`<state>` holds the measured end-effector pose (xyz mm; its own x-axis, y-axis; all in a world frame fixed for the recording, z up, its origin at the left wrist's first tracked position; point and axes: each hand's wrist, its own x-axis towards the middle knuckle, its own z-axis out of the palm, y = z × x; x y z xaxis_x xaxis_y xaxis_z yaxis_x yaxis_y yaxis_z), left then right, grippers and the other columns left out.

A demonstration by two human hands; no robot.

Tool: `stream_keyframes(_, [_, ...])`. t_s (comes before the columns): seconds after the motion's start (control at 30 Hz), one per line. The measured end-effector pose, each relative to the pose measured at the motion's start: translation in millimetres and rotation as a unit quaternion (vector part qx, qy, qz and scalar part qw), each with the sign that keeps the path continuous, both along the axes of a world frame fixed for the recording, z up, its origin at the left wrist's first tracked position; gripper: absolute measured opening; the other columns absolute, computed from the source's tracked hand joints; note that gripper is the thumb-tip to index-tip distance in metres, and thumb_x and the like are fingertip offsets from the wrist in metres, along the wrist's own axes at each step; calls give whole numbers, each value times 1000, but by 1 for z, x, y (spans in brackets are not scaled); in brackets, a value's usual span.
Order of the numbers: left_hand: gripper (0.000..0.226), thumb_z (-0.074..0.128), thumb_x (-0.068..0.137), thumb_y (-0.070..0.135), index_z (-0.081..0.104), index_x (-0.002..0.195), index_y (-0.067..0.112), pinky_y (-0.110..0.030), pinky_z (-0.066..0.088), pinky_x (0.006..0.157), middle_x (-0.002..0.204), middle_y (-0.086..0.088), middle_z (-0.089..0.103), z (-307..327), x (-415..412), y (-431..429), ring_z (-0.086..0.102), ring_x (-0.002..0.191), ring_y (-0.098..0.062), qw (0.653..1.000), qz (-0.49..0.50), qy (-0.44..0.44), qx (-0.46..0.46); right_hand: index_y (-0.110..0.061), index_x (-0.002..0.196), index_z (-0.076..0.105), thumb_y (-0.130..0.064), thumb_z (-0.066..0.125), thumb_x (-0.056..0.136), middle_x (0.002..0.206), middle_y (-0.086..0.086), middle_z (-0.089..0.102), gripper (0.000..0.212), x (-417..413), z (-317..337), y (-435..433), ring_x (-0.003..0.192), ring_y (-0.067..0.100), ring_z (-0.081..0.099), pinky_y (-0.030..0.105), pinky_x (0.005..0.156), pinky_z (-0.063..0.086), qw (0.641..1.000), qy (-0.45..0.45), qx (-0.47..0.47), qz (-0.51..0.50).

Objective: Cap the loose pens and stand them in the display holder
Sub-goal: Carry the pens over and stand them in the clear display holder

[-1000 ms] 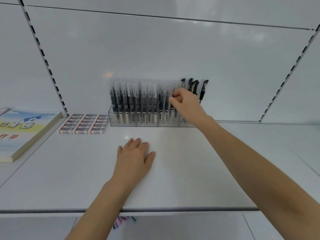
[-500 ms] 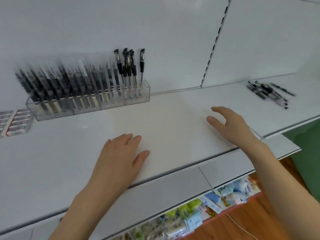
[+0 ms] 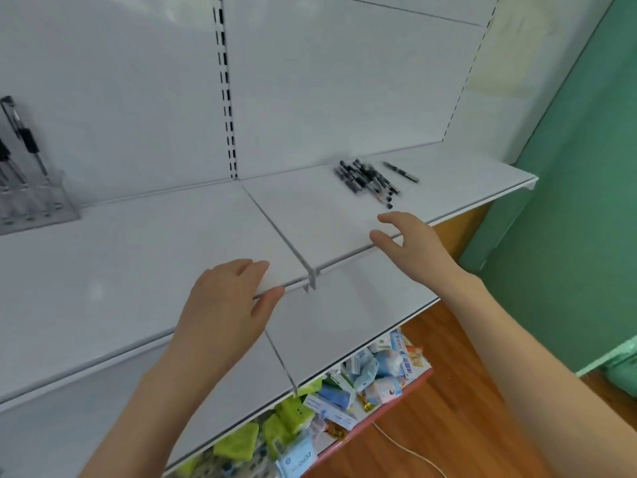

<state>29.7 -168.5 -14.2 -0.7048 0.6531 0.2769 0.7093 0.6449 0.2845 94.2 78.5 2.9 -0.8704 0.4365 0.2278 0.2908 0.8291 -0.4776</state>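
Right hand (image 3: 412, 248) empty, fingers spread, aimed at the loose pens (image 3: 367, 181) to grab one; left hand (image 3: 229, 301) flat, bracing on shelf (image 3: 138, 270).

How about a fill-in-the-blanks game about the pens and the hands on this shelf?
1. The loose pens lie flat to the ____ of the display holder.
2. The right hand hovers near them, holding ____.
3. The left hand rests on the white ____.
4. The wall at far right is painted ____.
Missing words: right; nothing; shelf; green.
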Motion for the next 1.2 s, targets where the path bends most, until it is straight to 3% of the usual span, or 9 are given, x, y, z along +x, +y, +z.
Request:
stream_keyframes(0.27, [51,39,80,41,68,95,2,-42,53,64,84,-14,71,4,2,90,68,71,-33,1000,-8,22,-4,-13,133,43,-33,45,95,140,3,44,43,-11,4,68,131,16,37,21,101,26,999,15,-11,32])
stream_keyframes(0.37, [57,38,84,48,62,112,5,-40,47,84,106,-13,67,7,-4,126,63,96,-33,999,-3,23,26,-13,131,45,-32,45,95,138,2,46,41,-27,4,94,129,16,38,11,91,21,998,26,-15,47])
stream_keyframes(0.47, [51,41,92,45,46,131,14,-29,31,100,132,-5,51,5,-16,161,45,121,-23,999,1,5,50,-12,130,46,-32,46,95,136,3,48,41,-45,5,119,127,16,40,8,87,21,998,39,0,54])
stream_keyframes(0.57, [59,35,88,53,50,127,12,-30,35,95,127,-8,54,6,-30,194,48,116,-26,998,12,-3,54,-10,130,47,-31,47,94,136,4,48,42,-58,6,146,128,16,40,11,91,23,997,35,-1,66])
stream_keyframes(0.67, [45,42,92,39,47,128,12,-30,35,94,128,-8,52,9,-40,219,46,118,-25,999,21,-10,45,-12,130,47,-31,47,94,135,3,49,41,-66,7,177,127,16,41,14,95,24,998,32,0,56])
stream_keyframes(0.87, [46,41,92,40,42,133,17,-28,35,92,130,-5,50,12,-59,258,46,118,-23,997,69,-18,30,-8,123,52,-29,48,94,129,7,53,36,-91,1,237,121,21,45,15,89,27,998,8,-9,59])
stream_keyframes(1.03, [47,42,91,43,47,121,8,-31,35,84,120,-12,53,17,-70,288,48,111,-30,983,177,-40,-13,-8,124,51,-32,47,94,128,8,53,39,-125,0,278,118,22,48,23,91,32,995,-25,-4,96])
stream_keyframes(1.13, [38,45,89,46,46,83,9,-29,31,62,83,-6,49,19,-83,313,50,90,-31,964,250,-89,-8,-6,113,56,-31,48,92,110,7,59,33,-143,0,299,101,23,53,25,81,36,991,-43,-13,129])
stream_keyframes(1.2, [45,47,86,52,38,77,9,-29,27,57,71,-2,39,21,-91,330,44,78,-26,951,290,-107,-13,-2,103,58,-31,50,90,98,10,61,33,-152,1,308,89,26,55,32,75,41,987,-50,-28,153])
